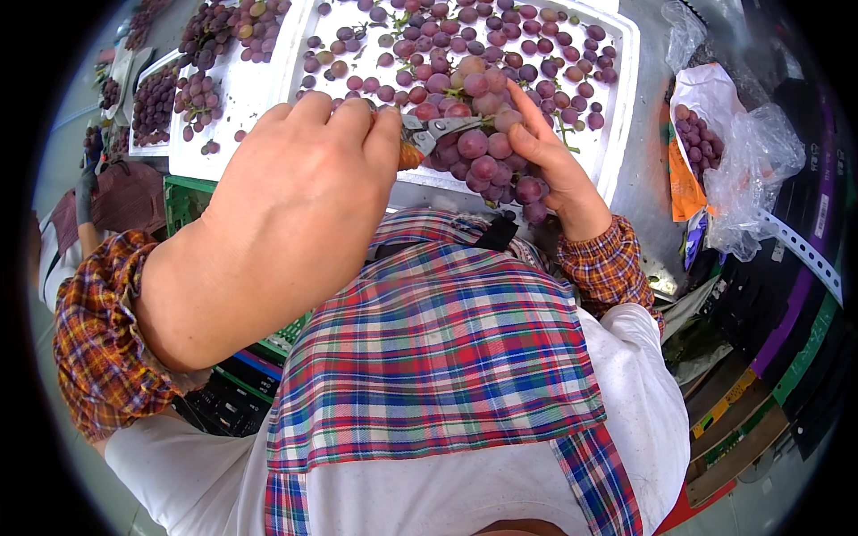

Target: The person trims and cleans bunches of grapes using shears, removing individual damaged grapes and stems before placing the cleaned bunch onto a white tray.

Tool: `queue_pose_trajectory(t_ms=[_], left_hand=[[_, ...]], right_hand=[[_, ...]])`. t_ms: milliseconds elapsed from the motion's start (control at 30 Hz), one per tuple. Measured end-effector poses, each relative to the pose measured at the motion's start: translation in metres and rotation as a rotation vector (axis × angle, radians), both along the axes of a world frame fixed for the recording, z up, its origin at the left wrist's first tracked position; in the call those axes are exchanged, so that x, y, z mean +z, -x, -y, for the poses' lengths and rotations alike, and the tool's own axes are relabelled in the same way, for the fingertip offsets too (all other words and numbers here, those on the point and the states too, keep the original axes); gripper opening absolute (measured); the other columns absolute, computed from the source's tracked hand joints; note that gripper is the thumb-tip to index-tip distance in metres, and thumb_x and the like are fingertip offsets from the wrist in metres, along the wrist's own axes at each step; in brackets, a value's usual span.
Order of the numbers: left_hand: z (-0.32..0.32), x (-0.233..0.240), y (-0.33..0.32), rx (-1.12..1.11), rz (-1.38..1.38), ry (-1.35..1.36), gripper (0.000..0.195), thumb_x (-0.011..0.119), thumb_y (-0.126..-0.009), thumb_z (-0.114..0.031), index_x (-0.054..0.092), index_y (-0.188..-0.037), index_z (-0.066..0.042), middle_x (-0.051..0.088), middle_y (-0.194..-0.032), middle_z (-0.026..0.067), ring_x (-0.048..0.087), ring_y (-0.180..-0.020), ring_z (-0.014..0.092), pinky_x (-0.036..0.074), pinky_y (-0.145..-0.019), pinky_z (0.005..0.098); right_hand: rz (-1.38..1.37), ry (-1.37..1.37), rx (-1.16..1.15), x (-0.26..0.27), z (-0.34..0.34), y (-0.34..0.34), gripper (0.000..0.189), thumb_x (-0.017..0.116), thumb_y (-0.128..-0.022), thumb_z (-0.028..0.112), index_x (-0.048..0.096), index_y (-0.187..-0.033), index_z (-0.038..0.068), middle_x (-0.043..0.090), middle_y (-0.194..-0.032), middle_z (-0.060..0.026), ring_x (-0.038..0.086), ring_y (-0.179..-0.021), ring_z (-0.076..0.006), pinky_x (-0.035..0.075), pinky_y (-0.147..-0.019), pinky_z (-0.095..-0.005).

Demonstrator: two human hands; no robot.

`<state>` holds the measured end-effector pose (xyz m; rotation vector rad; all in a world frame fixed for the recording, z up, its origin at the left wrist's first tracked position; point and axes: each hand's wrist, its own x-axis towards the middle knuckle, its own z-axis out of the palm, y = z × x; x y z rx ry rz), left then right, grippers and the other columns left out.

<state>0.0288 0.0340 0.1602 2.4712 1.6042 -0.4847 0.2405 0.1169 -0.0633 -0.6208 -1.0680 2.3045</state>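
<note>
My left hand point(301, 167), back upward, grips a pair of snips with an orange handle point(409, 155). The metal blades point(446, 126) point right, into the upper part of a bunch of reddish-purple grapes point(486, 154). From the right side, my right hand point(556, 164) supports that bunch, with thumb and forefinger against grapes close to the blade tips. Whether the blades are closed on a stem cannot be made out. Beneath both hands lies a white foam tray point(623, 127) strewn with many loose grapes point(429, 37) and bits of green stem. My left palm and fingertips are partly hidden.
On the left, grape bunches point(199, 100) rest on another white foam surface point(228, 134), above a green crate point(184, 201). Another person's arm point(86, 201) shows at far left. At right are a bag of grapes point(700, 137), clear plastic point(757, 174) and stacked dark crates point(791, 268).
</note>
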Motion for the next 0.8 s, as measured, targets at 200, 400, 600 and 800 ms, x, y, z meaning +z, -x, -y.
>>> queue_pose_trajectory(t_ms=[200,400,600,800], left_hand=[[0.001,-0.007,0.000,-0.019,-0.011,0.001,0.047,0.068,-0.085,-0.007,0.059,-0.127,0.010,0.065,-0.113,0.0196,0.062,-0.093,0.033,0.052,-0.082,0.0422],[0.005,-0.020,0.003,-0.141,0.008,-0.157,0.014,0.063,-0.093,-0.013,0.060,-0.090,0.000,0.064,-0.079,0.0123,0.065,-0.073,0.027,0.054,-0.065,0.0348],[-0.004,-0.017,0.013,0.267,0.326,0.161,0.021,0.059,-0.100,-0.016,0.062,-0.112,0.002,0.069,-0.087,0.0143,0.067,-0.071,0.027,0.054,-0.064,0.0359],[-0.005,0.004,0.023,0.782,0.768,0.351,0.033,0.056,-0.105,-0.018,0.060,-0.130,0.004,0.071,-0.100,0.0124,0.067,-0.080,0.019,0.053,-0.069,0.0328]], right_hand=[[0.052,0.021,-0.016,-0.002,0.002,0.000,0.091,0.072,-0.094,0.044,0.021,-0.164,0.014,0.042,-0.154,-0.0163,0.047,-0.139,-0.0267,0.040,-0.113,-0.0362],[0.115,0.046,-0.021,0.001,0.003,0.000,0.092,0.070,-0.095,0.047,0.020,-0.164,0.013,0.040,-0.156,-0.0169,0.046,-0.140,-0.0263,0.038,-0.114,-0.0361],[0.034,0.053,-0.018,0.003,-0.001,-0.004,0.092,0.070,-0.095,0.047,0.021,-0.164,0.013,0.042,-0.155,-0.0149,0.047,-0.139,-0.0249,0.039,-0.114,-0.0352],[0.009,0.003,-0.058,-0.006,0.000,-0.004,0.094,0.074,-0.092,0.044,0.021,-0.164,0.013,0.049,-0.144,-0.0123,0.053,-0.128,-0.0216,0.042,-0.108,-0.0342]])
